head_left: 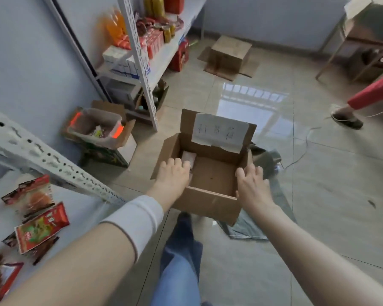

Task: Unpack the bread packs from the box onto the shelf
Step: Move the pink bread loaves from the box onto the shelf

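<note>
Open cardboard box [208, 202] sat on the tiled floor [318, 195], partly on a grey bag [259, 228], flaps up. White paper label [219, 132] was taped on the far flap, its writing too blurred to read.

One pale bread pack [189, 157] lay inside the box, in the far left corner. The rest of the box bottom showed bare cardboard.

Left hand [175, 171] reached down into the box, fingertips on the near end of that pack. Could not tell if it actually grasped the pack or only touched it. White sleeve band [137, 219] sat on the left forearm.

Right hand [251, 184] was released, fingers spread, lying over the right wall of the box near the front corner, holding nothing.

Shelf board [80, 208] was at lower left behind a white perforated post [42, 157]. Several red bread packs [41, 226] lay flat on it, well apart from the box.

The person's own jeans leg [179, 261] stood just before the box. Clear bin with orange handles [95, 127] stood left of the box. A second cardboard box [228, 54] stood farther back. Another person's red-trousered leg [372, 91] was at the right edge.
</note>
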Available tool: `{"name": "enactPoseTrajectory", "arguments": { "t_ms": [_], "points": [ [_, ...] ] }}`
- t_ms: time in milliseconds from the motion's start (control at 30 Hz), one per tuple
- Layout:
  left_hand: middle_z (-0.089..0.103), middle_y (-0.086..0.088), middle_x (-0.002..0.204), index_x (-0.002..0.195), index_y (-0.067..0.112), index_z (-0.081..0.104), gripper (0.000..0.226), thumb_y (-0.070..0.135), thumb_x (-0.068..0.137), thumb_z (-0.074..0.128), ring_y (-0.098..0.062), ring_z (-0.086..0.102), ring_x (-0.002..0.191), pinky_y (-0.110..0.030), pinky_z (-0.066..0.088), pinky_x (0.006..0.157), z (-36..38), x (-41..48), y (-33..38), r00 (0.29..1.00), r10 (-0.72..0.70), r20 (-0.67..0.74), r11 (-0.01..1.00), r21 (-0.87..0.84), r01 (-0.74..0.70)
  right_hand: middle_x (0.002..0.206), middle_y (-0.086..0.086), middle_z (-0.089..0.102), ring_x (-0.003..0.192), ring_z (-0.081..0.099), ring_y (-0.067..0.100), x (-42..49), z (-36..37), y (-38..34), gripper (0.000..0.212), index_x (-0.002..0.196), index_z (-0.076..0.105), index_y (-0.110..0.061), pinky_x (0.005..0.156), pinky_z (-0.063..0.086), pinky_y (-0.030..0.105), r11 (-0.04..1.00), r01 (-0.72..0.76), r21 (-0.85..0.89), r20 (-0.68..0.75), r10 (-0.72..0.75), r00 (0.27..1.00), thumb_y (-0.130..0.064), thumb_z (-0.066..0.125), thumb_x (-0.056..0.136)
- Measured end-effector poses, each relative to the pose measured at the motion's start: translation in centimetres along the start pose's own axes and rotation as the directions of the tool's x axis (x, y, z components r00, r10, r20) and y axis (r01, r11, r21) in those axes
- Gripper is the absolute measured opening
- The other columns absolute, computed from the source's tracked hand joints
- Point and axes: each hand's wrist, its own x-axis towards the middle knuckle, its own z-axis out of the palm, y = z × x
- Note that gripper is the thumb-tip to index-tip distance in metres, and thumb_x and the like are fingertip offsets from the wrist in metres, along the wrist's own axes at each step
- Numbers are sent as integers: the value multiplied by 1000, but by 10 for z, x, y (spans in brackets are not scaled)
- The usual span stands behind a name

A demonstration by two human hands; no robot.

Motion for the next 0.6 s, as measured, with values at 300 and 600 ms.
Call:
{"name": "enactPoseTrajectory", "arguments": {
  "t_ms": [300, 600],
  "points": [
    [49, -12, 121, 117, 11, 40, 28, 16, 91, 49, -29, 47, 112, -35, 41, 88, 103, 226, -31, 980, -23, 197, 990, -134, 50, 130, 11, 38, 117, 37, 29, 194, 110, -18, 40, 126, 38, -13, 86, 46, 37, 991, -64, 114, 260, 32, 965, -17, 53, 89],
    [45, -17, 129, 131, 8, 31, 50, 32, 92, 50, -33, 49, 117, -42, 44, 87, 274, 389, -28, 895, -312, 319, 791, -434, 430, 137, 15, 36, 126, 34, 32, 307, 296, -79, 67, 134, 36, -5, 96, 40, 44, 960, -154, 234, 607, -20, 794, -50, 51, 87]
  ]
}}
